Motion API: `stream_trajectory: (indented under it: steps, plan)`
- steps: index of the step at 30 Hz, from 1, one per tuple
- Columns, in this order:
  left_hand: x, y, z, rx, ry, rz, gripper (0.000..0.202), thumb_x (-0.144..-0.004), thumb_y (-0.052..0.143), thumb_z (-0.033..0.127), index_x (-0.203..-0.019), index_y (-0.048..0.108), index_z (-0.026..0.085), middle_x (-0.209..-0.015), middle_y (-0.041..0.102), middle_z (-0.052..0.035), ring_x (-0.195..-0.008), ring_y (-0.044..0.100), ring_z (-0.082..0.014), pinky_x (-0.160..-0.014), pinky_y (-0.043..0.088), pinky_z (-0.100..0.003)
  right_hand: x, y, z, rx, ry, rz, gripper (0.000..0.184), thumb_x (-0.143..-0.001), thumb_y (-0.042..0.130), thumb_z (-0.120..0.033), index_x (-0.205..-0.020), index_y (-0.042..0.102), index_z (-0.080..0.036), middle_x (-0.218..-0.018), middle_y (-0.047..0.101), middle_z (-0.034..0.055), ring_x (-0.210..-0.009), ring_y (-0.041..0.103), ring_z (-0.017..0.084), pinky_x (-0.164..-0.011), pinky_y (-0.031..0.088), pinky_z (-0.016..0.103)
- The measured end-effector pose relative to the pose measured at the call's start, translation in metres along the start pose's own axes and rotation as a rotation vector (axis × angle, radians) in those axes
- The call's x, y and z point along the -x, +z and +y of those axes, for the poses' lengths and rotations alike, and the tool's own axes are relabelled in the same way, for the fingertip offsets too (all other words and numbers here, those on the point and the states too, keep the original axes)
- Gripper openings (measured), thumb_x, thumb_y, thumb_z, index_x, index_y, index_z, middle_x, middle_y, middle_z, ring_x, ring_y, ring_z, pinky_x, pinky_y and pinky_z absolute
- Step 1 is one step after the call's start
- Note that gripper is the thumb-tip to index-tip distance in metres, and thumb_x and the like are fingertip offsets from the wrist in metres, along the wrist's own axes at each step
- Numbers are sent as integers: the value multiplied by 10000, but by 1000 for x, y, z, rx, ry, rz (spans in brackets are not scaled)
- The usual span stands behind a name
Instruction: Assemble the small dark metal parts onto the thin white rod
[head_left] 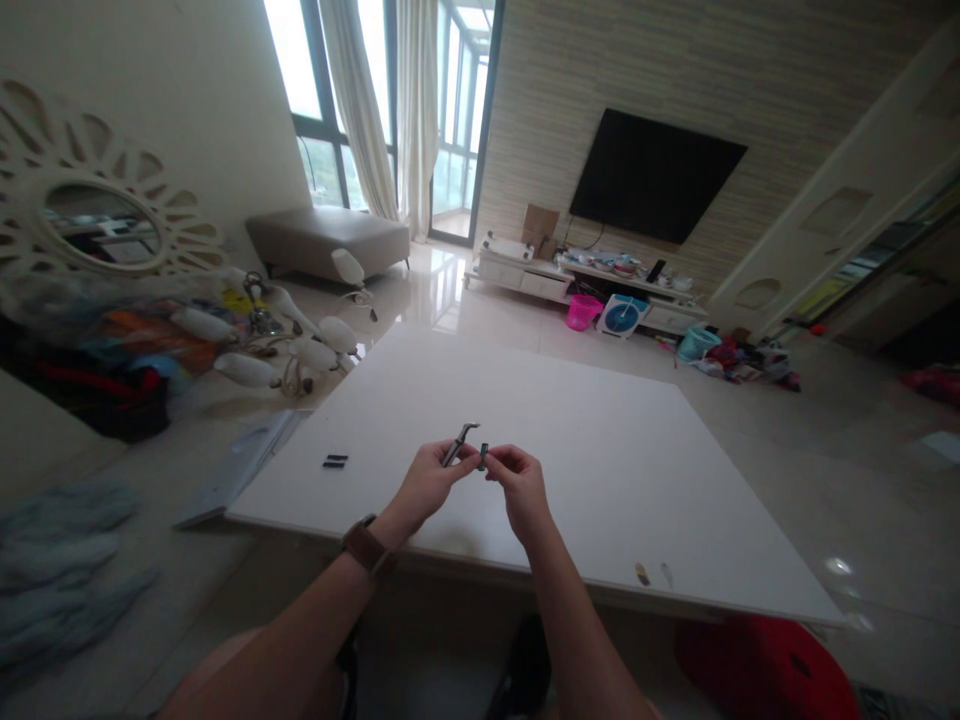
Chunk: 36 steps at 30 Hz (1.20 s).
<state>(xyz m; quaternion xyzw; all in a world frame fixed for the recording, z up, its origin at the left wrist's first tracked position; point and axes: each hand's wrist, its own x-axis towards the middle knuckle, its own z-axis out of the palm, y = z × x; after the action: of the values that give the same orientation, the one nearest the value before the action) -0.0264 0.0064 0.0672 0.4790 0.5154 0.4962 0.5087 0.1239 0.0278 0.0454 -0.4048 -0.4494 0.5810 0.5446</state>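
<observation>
My left hand (429,482) is closed round a slim metal tool with a bent tip (456,447), which points up and to the right; its exact kind is unclear. Between the fingertips of both hands stands a small dark piece (483,456), too small to name. My right hand (519,482) pinches it from the right, thumb and forefinger together. Both hands are over the front part of a white tabletop (585,430). To their left lie two short black strips (334,461), side by side on the table.
Near the table's front right edge lie a small yellow-and-dark piece (642,573) and a small pale piece (667,574). A lamp with several white shades (315,355) stands beyond the left edge. A red round seat (761,665) is at the front right.
</observation>
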Motion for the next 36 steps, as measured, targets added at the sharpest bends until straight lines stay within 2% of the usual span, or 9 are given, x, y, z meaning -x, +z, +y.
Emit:
stream_trajectory:
  steps: [4, 8, 16, 22, 25, 28, 32, 36]
  plan:
    - [-2, 1, -1, -3, 20, 10, 345, -733, 748, 485, -809, 753, 149, -488, 517, 24, -523, 490, -134, -523, 362, -256, -2, 0, 5, -15, -6, 24, 169, -663, 848, -330, -724, 761, -199, -687, 701, 21, -624, 546, 142, -608, 435, 296]
    - [-3, -1, -3, 10, 15, -27, 365, -736, 754, 499, -808, 753, 141, -520, 552, 7, -528, 493, -130, -518, 362, -254, -2, -2, 6, -33, 2, 6, 154, -664, 852, -308, -714, 759, -196, -681, 694, 15, -627, 541, 137, -615, 424, 289]
    - [0, 2, -7, 76, -74, -35, 361, -674, 819, 458, -808, 742, 132, -655, 655, -27, -549, 495, -111, -543, 370, -256, 0, -13, 2, 67, 10, -65, 163, -649, 868, -311, -679, 752, -200, -657, 681, 19, -638, 540, 153, -633, 423, 309]
    - [-2, 9, -12, 142, -30, -68, 370, -676, 815, 483, -762, 725, 134, -736, 692, -52, -687, 576, -156, -661, 433, -284, -1, -18, 1, 54, 26, -37, 198, -617, 888, -328, -679, 752, -198, -668, 675, 20, -653, 536, 148, -640, 422, 300]
    - [-5, 13, -15, 160, 1, -18, 380, -652, 825, 487, -724, 695, 137, -709, 667, -30, -709, 570, -155, -710, 433, -291, -2, -20, 2, 25, 57, 1, 258, -565, 916, -349, -699, 756, -197, -693, 685, 18, -645, 544, 136, -628, 430, 280]
    - [-9, 14, -15, 180, 26, 42, 362, -680, 801, 475, -727, 664, 144, -691, 636, -10, -679, 540, -137, -677, 411, -275, -4, -22, 6, -15, 68, 90, 304, -534, 932, -352, -725, 751, -201, -706, 677, 3, -632, 547, 116, -606, 426, 250]
    - [-14, 14, -13, 246, 7, 59, 302, -805, 670, 454, -768, 630, 158, -612, 575, 16, -558, 469, -102, -579, 358, -246, -8, -17, 15, -60, 102, 230, 375, -481, 952, -348, -745, 720, -215, -757, 687, -6, -696, 591, 127, -571, 411, 214]
    - [-19, 10, -15, 329, -67, 48, 272, -891, 501, 414, -813, 604, 174, -526, 508, 44, -416, 332, -74, -466, 247, -231, -10, -3, 23, -70, 162, 231, 422, -476, 954, -379, -764, 699, -205, -820, 724, 15, -730, 627, 138, -565, 409, 205]
